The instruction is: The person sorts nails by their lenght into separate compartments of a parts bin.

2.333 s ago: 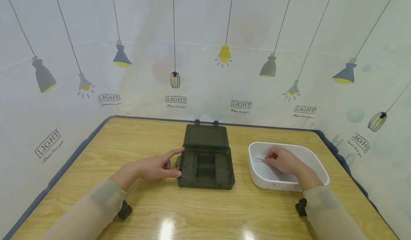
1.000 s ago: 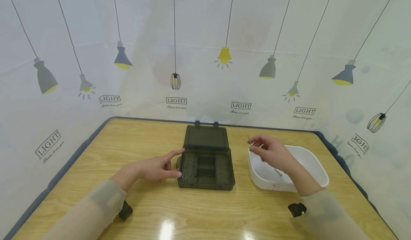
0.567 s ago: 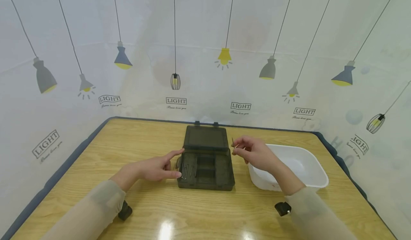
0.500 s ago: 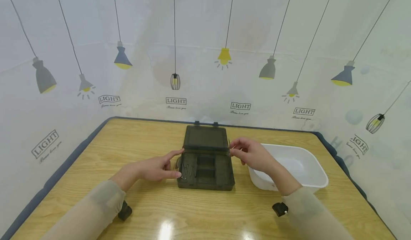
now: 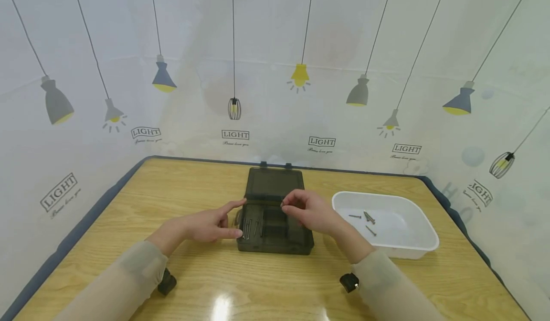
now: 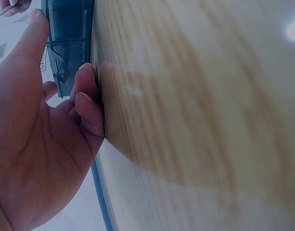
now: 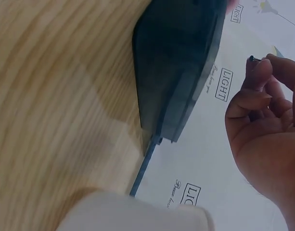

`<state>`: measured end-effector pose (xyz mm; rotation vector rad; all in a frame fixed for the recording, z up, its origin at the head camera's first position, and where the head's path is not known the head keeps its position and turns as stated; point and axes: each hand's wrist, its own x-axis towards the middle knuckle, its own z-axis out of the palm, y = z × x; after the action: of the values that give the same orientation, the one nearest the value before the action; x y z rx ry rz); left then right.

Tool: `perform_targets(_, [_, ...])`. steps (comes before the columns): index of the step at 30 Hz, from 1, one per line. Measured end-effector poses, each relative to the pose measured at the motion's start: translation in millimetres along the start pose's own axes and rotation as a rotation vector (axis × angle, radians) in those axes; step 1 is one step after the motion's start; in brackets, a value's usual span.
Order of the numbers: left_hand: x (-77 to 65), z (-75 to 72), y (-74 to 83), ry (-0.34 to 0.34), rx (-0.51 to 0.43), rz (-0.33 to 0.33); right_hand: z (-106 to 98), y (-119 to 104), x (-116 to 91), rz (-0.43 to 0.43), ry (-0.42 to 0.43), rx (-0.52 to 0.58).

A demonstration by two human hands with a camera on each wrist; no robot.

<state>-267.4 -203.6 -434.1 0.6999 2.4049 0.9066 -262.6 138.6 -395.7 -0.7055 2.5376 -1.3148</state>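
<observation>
My left hand (image 5: 206, 223) lies at the left side of a dark translucent organizer box (image 5: 277, 251), index finger and thumb stretched out to its edge, the other fingers loosely bent. The box's lid (image 5: 275, 182) is folded back. Several thin screws (image 5: 247, 229) lie in its left compartments. Over the back of the box, my right hand (image 5: 311, 211) pinches a screw (image 7: 254, 58) between thumb and fingertips; most of it is hidden by the fingers. In the left wrist view the screw's thin shaft (image 6: 4, 12) pokes out of the right hand.
To the right of the box stands a white plastic tub (image 5: 412, 250) with several loose screws (image 5: 369, 218) on its bottom. The wooden table (image 5: 193, 287) ends at a patterned curtain (image 5: 275, 111) at the back.
My right hand picked a screw out of the white tub and moved left with it, past the tub's rim, to above the box. The left hand has stayed at the box's left edge.
</observation>
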Motion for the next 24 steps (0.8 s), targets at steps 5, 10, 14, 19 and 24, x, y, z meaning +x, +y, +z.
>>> perform_targets(5, [0.8, -0.1, -0.4, 0.000, 0.001, -0.007, 10.6, -3.3, 6.6, 0.008, 0.011, -0.018])
perform_targets(10, [1.3, 0.1, -1.0, 0.000, 0.009, -0.010, 20.5, -3.6, 13.3, 0.023, 0.000, 0.013])
perform_targets(14, [1.0, 0.2, -1.2, 0.001, 0.013, -0.009, 26.6, -3.2, 17.8, 0.033, -0.002, 0.044])
perform_targets(19, [0.1, 0.2, 0.3, 0.004, 0.004, 0.002, 33.1, -2.3, 22.0, 0.033, -0.032, 0.054])
perform_targets(24, [-0.4, 0.0, 0.5, 0.002, 0.001, 0.006, 39.7, -1.7, 24.4, 0.041, -0.059, 0.057])
